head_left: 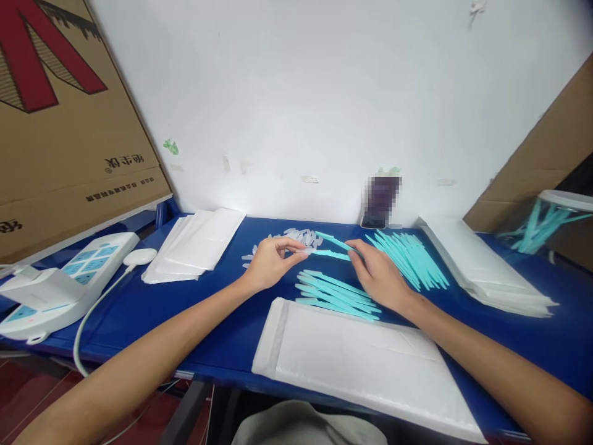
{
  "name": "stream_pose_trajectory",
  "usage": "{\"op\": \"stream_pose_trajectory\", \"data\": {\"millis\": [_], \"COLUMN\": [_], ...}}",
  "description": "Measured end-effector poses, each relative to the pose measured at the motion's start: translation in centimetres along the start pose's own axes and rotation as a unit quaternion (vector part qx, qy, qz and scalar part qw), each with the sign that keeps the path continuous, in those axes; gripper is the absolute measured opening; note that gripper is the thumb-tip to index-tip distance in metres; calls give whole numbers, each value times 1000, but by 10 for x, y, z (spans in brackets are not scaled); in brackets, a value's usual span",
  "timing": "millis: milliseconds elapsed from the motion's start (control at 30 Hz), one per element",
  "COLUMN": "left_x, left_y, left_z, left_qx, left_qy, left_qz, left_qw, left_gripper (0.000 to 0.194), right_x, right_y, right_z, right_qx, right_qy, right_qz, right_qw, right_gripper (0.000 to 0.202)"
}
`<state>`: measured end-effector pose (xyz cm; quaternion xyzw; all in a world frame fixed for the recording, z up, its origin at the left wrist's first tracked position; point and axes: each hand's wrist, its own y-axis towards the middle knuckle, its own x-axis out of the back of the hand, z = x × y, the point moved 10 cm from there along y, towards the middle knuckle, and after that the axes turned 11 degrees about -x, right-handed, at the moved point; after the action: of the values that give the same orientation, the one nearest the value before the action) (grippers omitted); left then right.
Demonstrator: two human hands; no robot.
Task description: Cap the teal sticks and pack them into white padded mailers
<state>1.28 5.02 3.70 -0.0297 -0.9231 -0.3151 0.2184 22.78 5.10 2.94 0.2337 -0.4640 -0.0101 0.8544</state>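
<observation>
My left hand (pixel 269 262) pinches a small translucent cap (pixel 307 250) between thumb and fingertips. The cap meets the end of a slim teal eyebrow razor (pixel 331 254); I cannot tell how far it is over the tip. My right hand (pixel 380 274) is closed around this razor's handle and around a second teal razor (pixel 331 238) angled above it. Behind my left hand lies a loose heap of translucent caps (pixel 303 237). Below both hands is a row of teal razors with caps (pixel 340 295). To the right of my right hand is a larger pile of teal razors (pixel 412 258).
A white padded envelope (pixel 356 352) lies at the front edge of the blue table (pixel 222 315). More white envelopes are stacked left (pixel 199 241) and right (pixel 491 272). A phone (pixel 380 204) leans on the wall. A power strip (pixel 88 266) with a cable sits at left.
</observation>
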Motion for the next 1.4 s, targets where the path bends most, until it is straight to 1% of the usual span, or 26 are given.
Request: {"op": "stream_pose_trajectory", "data": {"millis": [100, 167, 333, 400, 467, 533, 633, 767, 933, 1033, 1100, 1167, 1233, 1300, 1367, 1400], "left_x": [4, 4, -10, -12, -10, -4, 2, -1, -3, -10, -17, -21, -18, -12, -1, 6], "left_y": [-1, -1, -3, -5, -5, -5, -3, -3, -5, -7, -8, -8, -5, -2, 1, 3], "left_z": [0, 0, 2, 5, 8, 10, 13, 17, 17, 14, 10, 5, 1, 4, 15, 22], "left_qx": [3, 5, 9, 15, 17, 19, 29, 44, 42, 51, 60, 58, 42, 31, 35, 37], "left_qy": [5, 8, 4, 4, 4, 0, -28, -45, -33, -43, -70, -97, -101, -93, -94, -101], "left_qz": [-15, -15, 34, 40, 31, 12, -5, 16, 19, 40, 55, 55, 47, 45, 34, 19], "left_qw": [1000, 1000, 999, 999, 999, 1000, 999, 998, 998, 997, 994, 992, 993, 994, 994, 994], "left_gripper": [28, 27, 30, 31, 29, 29, 31, 29, 28, 29, 30, 32, 35, 38, 35, 31], "right_x": [2, 2, 3, 4, 5, 7, 6, 3, -1, -3, -2, 1, 3, 2, 0, -1], "right_y": [0, 0, -1, -1, 0, 2, 3, 3, 3, 0, -4, -7, -8, -6, -2, -1], "right_z": [0, 1, 4, 5, 3, 1, 1, -1, -2, 6, 16, 24, 27, 24, 15, 9], "right_qx": [1, 3, 15, 17, 7, -7, -11, -11, -7, 11, 24, 30, 27, 15, -6, -16], "right_qy": [-2, 1, 9, 8, 2, -4, -4, 6, 17, 29, 38, 47, 51, 43, 32, 28], "right_qz": [-1, -2, -10, -13, -14, -14, -1, 12, 27, 38, 32, 18, 15, 25, 39, 45], "right_qw": [1000, 1000, 1000, 1000, 1000, 1000, 1000, 1000, 999, 999, 998, 998, 998, 999, 999, 998], "right_gripper": [33, 33, 33, 33, 32, 33, 32, 32, 32, 30, 30, 29, 27, 25, 23, 21]}}
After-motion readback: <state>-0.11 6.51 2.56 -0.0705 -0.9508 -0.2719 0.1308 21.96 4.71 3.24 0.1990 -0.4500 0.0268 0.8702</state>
